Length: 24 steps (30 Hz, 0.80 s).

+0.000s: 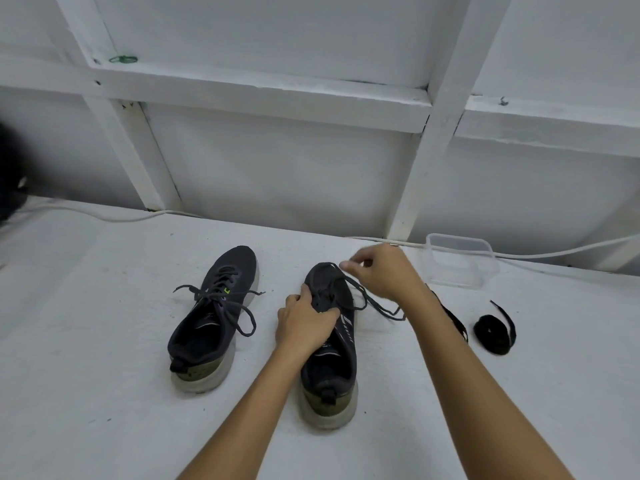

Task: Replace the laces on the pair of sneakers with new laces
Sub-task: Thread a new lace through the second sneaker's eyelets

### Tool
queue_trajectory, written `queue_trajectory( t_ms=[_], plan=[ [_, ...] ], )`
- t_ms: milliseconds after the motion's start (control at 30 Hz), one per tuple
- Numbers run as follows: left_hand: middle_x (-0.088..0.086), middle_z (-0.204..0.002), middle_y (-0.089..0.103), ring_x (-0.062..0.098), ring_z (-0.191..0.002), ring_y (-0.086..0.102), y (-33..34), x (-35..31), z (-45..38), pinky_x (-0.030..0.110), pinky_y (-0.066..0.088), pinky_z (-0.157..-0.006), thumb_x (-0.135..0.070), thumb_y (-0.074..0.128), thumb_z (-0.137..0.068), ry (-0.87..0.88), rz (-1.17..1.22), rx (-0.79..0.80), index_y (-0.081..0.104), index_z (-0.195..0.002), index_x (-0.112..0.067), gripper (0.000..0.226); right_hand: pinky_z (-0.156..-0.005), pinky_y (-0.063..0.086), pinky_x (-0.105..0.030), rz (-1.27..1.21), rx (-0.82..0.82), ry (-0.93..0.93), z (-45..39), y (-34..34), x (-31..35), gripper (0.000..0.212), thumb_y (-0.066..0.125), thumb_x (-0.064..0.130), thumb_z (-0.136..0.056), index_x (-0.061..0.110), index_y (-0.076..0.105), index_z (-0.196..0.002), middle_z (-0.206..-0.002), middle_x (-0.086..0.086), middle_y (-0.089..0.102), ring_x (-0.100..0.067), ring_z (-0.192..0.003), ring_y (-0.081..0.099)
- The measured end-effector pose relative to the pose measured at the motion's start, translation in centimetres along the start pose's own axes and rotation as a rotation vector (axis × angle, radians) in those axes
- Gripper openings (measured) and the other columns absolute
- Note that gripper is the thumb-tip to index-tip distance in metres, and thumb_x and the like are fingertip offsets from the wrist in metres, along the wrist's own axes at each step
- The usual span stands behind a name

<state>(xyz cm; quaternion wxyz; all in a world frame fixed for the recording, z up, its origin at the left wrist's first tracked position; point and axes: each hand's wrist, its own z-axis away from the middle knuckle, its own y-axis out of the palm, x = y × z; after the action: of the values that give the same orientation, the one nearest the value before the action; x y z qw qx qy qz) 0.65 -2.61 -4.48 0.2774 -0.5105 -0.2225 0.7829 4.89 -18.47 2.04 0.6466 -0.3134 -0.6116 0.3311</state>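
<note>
Left hand (306,323) is gripping the right sneaker (330,344) at the tongue, fingers curled round it, pinning it to the white surface (104,393). Right hand (382,270) is pinching the old lace (367,299) near the toe, pulling it up. Left sneaker (213,317) is sitting beside it, laced (untied); a coiled new lace (493,329) is lying right of the forearm, near a clear plastic container (460,259).

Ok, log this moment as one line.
left hand grips right sneaker | right hand pinches old lace, pulling | left sneaker laced | coiled new lace waiting
</note>
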Motion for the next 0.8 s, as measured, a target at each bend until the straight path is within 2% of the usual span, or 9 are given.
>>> queue_trajectory(
  t_ms=[100, 167, 233, 300, 433, 500, 600, 733, 800],
  plan=[
    [0.006, -0.139, 0.044, 0.031, -0.130, 0.040, 0.0, 0.0, 0.0, 0.041, 0.043, -0.102, -0.053, 0.058, -0.084, -0.007, -0.003, -0.004, 0.031, -0.152, -0.030, 0.077, -0.078, 0.053, -0.029, 0.023, 0.121, 0.025, 0.4, 1.7, -0.6, 0.012, 0.071, 0.040, -0.090, 0.033, 0.079, -0.087, -0.085, 0.012, 0.073, -0.013, -0.085, 0.065],
    [0.006, -0.141, 0.044, 0.031, -0.130, 0.040, 0.0, 0.0, 0.1, 0.042, 0.043, -0.102, -0.054, 0.057, -0.083, -0.012, -0.008, -0.006, 0.030, -0.153, -0.029, 0.078, -0.064, 0.048, -0.028, 0.061, 0.164, 0.074, 0.5, 2.6, -0.6, 0.029, 0.069, 0.050, -0.088, 0.028, 0.076, -0.071, -0.063, 0.009, 0.064, -0.015, -0.069, 0.059],
    [0.005, -0.148, 0.039, 0.030, -0.135, 0.036, 0.0, -0.1, 0.1, 0.039, 0.040, -0.104, -0.052, 0.057, -0.086, -0.016, -0.015, -0.002, 0.022, -0.158, -0.028, 0.083, -0.056, 0.041, -0.027, 0.055, 0.144, 0.122, 0.5, 3.4, -0.5, 0.040, 0.068, 0.061, -0.085, 0.024, 0.078, -0.072, -0.055, 0.007, 0.059, -0.014, -0.062, 0.055],
    [0.005, -0.152, 0.035, 0.030, -0.138, 0.033, 0.0, -0.2, 0.2, 0.038, 0.037, -0.104, -0.051, 0.057, -0.088, -0.017, -0.019, 0.002, 0.015, -0.160, -0.025, 0.087, -0.058, 0.043, -0.027, -0.021, 0.103, 0.136, 0.4, 4.3, -0.4, 0.036, 0.071, 0.062, -0.081, 0.028, 0.081, -0.080, -0.060, 0.009, 0.064, -0.012, -0.066, 0.059],
    [0.006, -0.151, 0.036, 0.031, -0.139, 0.032, -0.3, -0.4, 0.2, 0.038, 0.037, -0.104, -0.051, 0.057, -0.088, -0.024, -0.030, 0.004, 0.014, -0.160, -0.026, 0.088, -0.077, 0.055, -0.028, -0.269, 0.073, 0.110, 0.4, 5.8, -0.8, 0.022, 0.081, 0.038, -0.082, 0.019, 0.083, -0.092, -0.086, 0.006, 0.077, -0.009, -0.082, 0.068],
    [0.008, -0.147, 0.038, 0.032, -0.137, 0.034, -0.3, -0.4, 0.1, 0.040, 0.038, -0.103, -0.052, 0.056, -0.087, -0.033, -0.051, 0.015, 0.016, -0.159, -0.028, 0.086, -0.072, 0.052, -0.027, -0.459, 0.113, 0.134, 0.4, 5.9, -1.3, 0.020, 0.079, 0.027, -0.085, 0.007, 0.079, -0.083, -0.077, 0.001, 0.074, -0.009, -0.073, 0.063],
    [0.009, -0.136, 0.044, 0.034, -0.130, 0.039, -0.4, -0.5, -0.1, 0.042, 0.043, -0.101, -0.053, 0.054, -0.084, -0.025, -0.076, 0.023, 0.029, -0.153, -0.031, 0.076, -0.068, 0.045, -0.033, -0.503, 0.166, 0.104, 0.8, 5.6, -1.6, 0.028, 0.072, 0.030, -0.089, 0.005, 0.067, -0.076, -0.069, -0.003, 0.060, -0.015, -0.067, 0.053],
    [0.009, -0.144, 0.040, 0.034, -0.136, 0.036, -0.7, -0.6, -0.1, 0.041, 0.040, -0.105, -0.053, 0.055, -0.087, -0.034, -0.074, 0.045, 0.021, -0.158, -0.029, 0.082, -0.059, 0.036, -0.020, -0.707, 0.018, 0.013, 0.7, 3.6, -0.7, 0.030, 0.068, 0.015, -0.095, 0.014, 0.057, -0.066, -0.058, 0.014, 0.048, -0.003, -0.056, 0.043],
    [0.008, -0.141, 0.043, 0.033, -0.134, 0.039, -0.7, -0.4, -0.1, 0.041, 0.042, -0.106, -0.056, 0.056, -0.085, -0.037, -0.068, 0.041, 0.025, -0.157, -0.030, 0.082, -0.057, 0.031, -0.019, -0.748, -0.050, -0.043, 0.3, 2.0, 0.3, 0.031, 0.067, 0.013, -0.096, 0.016, 0.055, -0.067, -0.057, 0.018, 0.042, -0.001, -0.053, 0.036]
  ],
)
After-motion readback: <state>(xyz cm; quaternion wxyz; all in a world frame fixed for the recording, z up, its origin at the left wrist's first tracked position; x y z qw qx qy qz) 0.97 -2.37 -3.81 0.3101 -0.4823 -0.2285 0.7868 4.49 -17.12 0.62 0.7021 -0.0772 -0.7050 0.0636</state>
